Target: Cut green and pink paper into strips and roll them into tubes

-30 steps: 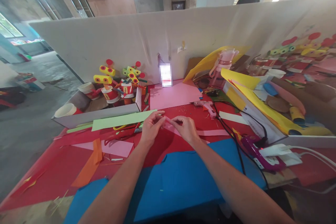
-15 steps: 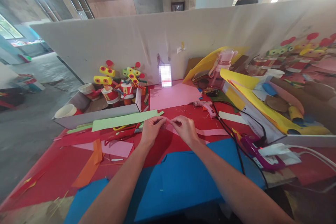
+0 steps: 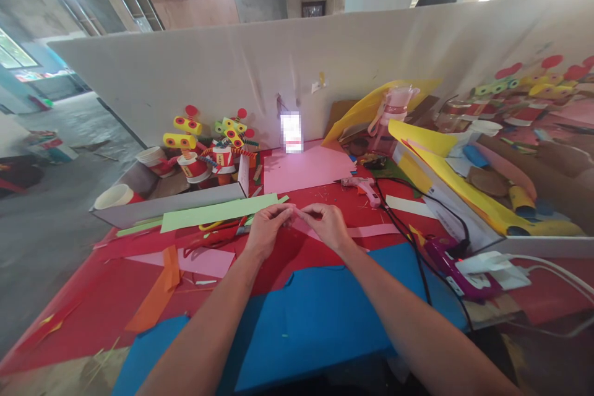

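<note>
My left hand (image 3: 266, 230) and my right hand (image 3: 328, 226) meet over the middle of the table, fingertips almost touching. Both pinch a small pink paper piece (image 3: 295, 213), mostly covered by the fingers. A pink paper strip (image 3: 377, 231) lies to the right of my right hand; whether it joins the held piece is hidden. Left of my left hand is a light green paper strip (image 3: 218, 213), with red-handled scissors or a similar tool (image 3: 218, 237) partly under it. Beyond my right hand rests a pink glue gun (image 3: 364, 188) with a black cord.
A blue sheet (image 3: 320, 309) covers the near edge. Further back are a pink sheet (image 3: 306, 173) and a bright phone-like screen (image 3: 291, 133). A white box (image 3: 176, 205) holds paper-cup figures (image 3: 192, 167); another box (image 3: 533, 247) holds scraps. A purple power strip (image 3: 464, 275) sits right.
My hands stay in nearly the same place, the fingertips shifting slightly around the pink paper. The whole view has moved a little.
</note>
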The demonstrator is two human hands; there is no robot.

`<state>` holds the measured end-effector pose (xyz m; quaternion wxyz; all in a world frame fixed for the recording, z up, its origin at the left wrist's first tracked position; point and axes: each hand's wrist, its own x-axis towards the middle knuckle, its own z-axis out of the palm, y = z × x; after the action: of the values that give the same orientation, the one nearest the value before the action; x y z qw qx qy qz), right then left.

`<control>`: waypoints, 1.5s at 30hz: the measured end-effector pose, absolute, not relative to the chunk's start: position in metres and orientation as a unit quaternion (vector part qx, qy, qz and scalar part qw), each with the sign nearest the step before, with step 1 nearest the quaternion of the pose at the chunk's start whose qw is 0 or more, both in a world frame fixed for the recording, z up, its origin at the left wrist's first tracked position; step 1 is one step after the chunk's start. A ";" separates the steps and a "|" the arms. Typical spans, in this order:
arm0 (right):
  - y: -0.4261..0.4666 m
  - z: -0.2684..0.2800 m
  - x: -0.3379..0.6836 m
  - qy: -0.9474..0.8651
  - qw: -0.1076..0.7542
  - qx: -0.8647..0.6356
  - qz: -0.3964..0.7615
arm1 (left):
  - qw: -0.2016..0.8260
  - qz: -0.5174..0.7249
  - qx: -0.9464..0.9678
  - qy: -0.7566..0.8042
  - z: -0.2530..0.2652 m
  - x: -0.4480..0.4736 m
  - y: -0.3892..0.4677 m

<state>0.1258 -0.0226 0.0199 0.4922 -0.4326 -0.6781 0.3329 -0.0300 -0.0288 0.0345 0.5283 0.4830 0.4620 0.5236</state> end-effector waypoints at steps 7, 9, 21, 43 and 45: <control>-0.025 0.018 0.124 -0.713 0.465 -0.439 0.287 | 0.485 0.546 0.477 0.489 0.032 -0.028 -0.029; -0.024 0.018 0.126 -0.724 0.452 -0.437 0.282 | 0.475 0.557 0.476 0.488 0.033 -0.034 -0.027; -0.019 0.012 0.131 -0.746 0.433 -0.433 0.262 | 0.486 0.588 0.436 0.478 0.031 -0.044 -0.021; -0.025 0.020 0.127 -0.739 0.464 -0.427 0.236 | 0.470 0.589 0.441 0.488 0.033 -0.048 -0.022; -0.025 0.019 0.127 -0.730 0.470 -0.434 0.241 | 0.468 0.588 0.443 0.488 0.034 -0.046 -0.024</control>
<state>0.1267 -0.0247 0.0187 0.4696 -0.4339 -0.7301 0.2412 -0.0465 -0.0235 0.0344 0.4676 0.4434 0.4885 0.5883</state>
